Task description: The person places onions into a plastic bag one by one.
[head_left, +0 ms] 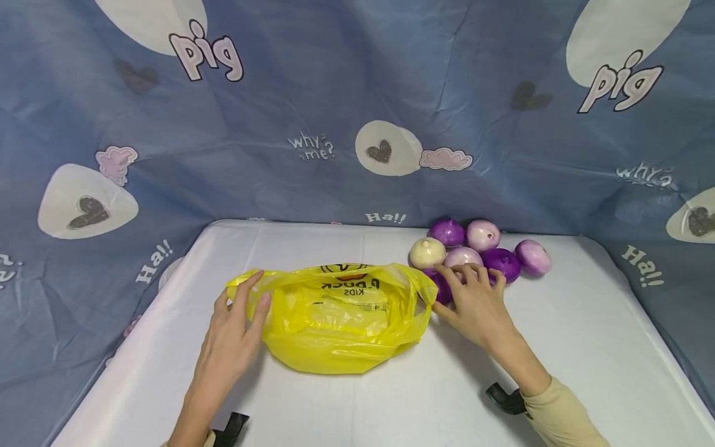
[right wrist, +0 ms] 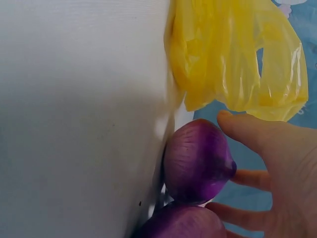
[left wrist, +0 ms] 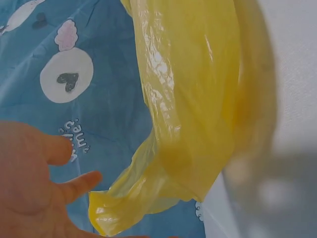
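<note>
A yellow plastic bag with dark printing stands on the white table, its mouth spread wide toward the head camera. At its left end is my left hand, fingers and thumb spread around the bag's corner. In the left wrist view, that hand's fingers point toward the bag's side. My right hand reaches over a purple onion beside the bag's right end, partly covering it in the head view. The right thumb is right at the onion's edge, with the other fingers stretched out behind it.
Behind the right hand lie several more onions: dark purple, pale pink and a cream-white one. A lilac onion sits at the group's right end. Blue printed cloth hangs behind and beside the table.
</note>
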### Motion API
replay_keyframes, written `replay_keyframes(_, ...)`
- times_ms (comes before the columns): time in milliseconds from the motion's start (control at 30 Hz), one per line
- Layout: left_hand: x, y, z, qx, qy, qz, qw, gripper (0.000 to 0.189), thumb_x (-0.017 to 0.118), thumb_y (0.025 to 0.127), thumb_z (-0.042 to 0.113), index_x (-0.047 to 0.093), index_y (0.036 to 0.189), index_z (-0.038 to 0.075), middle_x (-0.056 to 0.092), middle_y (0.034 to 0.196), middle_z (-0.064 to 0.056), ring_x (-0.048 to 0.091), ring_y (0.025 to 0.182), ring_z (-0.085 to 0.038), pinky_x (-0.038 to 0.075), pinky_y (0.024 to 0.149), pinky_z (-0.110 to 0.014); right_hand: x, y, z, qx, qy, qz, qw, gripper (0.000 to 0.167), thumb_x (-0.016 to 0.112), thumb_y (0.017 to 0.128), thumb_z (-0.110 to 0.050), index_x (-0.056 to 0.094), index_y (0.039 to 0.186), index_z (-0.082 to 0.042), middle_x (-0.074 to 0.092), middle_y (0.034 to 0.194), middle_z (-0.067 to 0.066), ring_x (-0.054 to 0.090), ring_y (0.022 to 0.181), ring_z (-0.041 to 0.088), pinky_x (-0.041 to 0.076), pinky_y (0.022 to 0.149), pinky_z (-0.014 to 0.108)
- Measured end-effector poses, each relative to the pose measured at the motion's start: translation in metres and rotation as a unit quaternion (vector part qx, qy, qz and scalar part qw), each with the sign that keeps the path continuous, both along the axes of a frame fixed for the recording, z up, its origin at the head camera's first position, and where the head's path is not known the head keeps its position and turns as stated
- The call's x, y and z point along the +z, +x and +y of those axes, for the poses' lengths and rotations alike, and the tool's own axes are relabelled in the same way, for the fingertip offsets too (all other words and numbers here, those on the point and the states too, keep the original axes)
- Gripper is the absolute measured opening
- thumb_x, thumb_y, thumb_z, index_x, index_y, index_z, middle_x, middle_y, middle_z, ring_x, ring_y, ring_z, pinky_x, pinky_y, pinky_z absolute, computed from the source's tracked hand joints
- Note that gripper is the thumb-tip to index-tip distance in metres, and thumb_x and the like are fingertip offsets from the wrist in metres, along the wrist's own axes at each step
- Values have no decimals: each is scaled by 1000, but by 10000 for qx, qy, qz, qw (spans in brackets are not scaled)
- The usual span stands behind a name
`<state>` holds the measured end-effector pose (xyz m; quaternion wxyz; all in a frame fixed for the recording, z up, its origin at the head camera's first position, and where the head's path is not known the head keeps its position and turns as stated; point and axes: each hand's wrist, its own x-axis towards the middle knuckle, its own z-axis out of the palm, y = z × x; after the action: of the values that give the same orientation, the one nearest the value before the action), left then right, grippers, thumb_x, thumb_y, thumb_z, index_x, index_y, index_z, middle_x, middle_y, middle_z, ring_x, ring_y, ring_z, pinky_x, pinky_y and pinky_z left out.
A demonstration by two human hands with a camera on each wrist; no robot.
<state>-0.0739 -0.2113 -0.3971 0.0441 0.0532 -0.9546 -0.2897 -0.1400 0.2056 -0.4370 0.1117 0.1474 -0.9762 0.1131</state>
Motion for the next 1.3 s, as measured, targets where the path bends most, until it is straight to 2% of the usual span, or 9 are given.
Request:
replay_keyframes(200, -2, -2, 1, 118, 60, -274, 9995, 63, 29, 114, 60, 30, 170, 32, 33, 167, -40, 43, 145, -66, 45, 102, -84, -2, 1, -3, -20, 30, 50, 10000, 68, 81, 91, -43, 58, 152, -22, 66, 128, 19, 51, 133, 48, 27, 112, 73)
replay_keyframes(333, -4, -2, 3, 203, 118, -228, 9995, 61, 29, 114, 61, 34, 168, 34, 43, 161, -35, 50, 139, -62, 48, 98, -79, -3, 0, -3, -50, 61, 75, 9999, 69, 81, 91, -44, 58, 152, -23, 66, 127, 19, 52, 132, 48, 28, 112, 73)
replay_keyframes(433, -6, -2, 3, 234, 107, -142, 9996, 59, 31, 114, 60, 38, 167, 35, 57, 141, -32, 60, 122, -54, 52, 87, -70, -5, -1, -5, -52, 123, 78, 9999, 70, 81, 91, -45, 58, 154, -22, 67, 129, 18, 53, 132, 47, 28, 112, 73)
replay_keyframes(500, -8, -2, 2, 242, 81, -110, 9996, 57, 32, 115, 59, 40, 166, 34, 61, 129, -28, 62, 111, -47, 52, 80, -61, -6, -1, -6, -33, 158, 48, 9999, 72, 81, 92, -47, 57, 155, -22, 67, 131, 18, 53, 133, 47, 28, 112, 73)
replay_keyframes(567, -10, -2, 1, 243, 54, -96, 9996, 57, 33, 115, 58, 41, 165, 33, 62, 118, -25, 62, 102, -41, 50, 74, -51, -7, -2, -7, -36, 180, 23, 9998, 72, 81, 93, -48, 56, 155, -22, 67, 133, 18, 52, 133, 47, 27, 112, 73)
replay_keyframes(700, -11, -2, 1, 216, 42, -96, 9997, 58, 34, 115, 58, 40, 166, 32, 60, 111, -22, 58, 92, -34, 44, 68, -40, -9, -2, -8, -96, 216, 51, 9997, 71, 80, 93, -47, 56, 155, -21, 67, 133, 21, 52, 133, 48, 28, 112, 73)
replay_keyframes(1033, -13, -3, 3, 120, 91, -35, 9999, 59, 36, 115, 57, 39, 166, 29, 56, 107, -19, 52, 82, -27, 39, 63, -34, -10, 1, -9, -117, 211, 138, 9996, 68, 79, 95, -46, 58, 153, -17, 67, 129, 26, 53, 130, 49, 30, 110, 73)
replay_keyframes(1300, -14, 0, 2, 149, 98, -15, 9998, 61, 38, 114, 57, 38, 167, 27, 61, 120, -23, 57, 92, -32, 45, 71, -41, -5, 6, -10, -198, 71, 115, 9997, 69, 81, 93, -42, 57, 154, -20, 64, 129, 26, 52, 131, 50, 30, 109, 74)
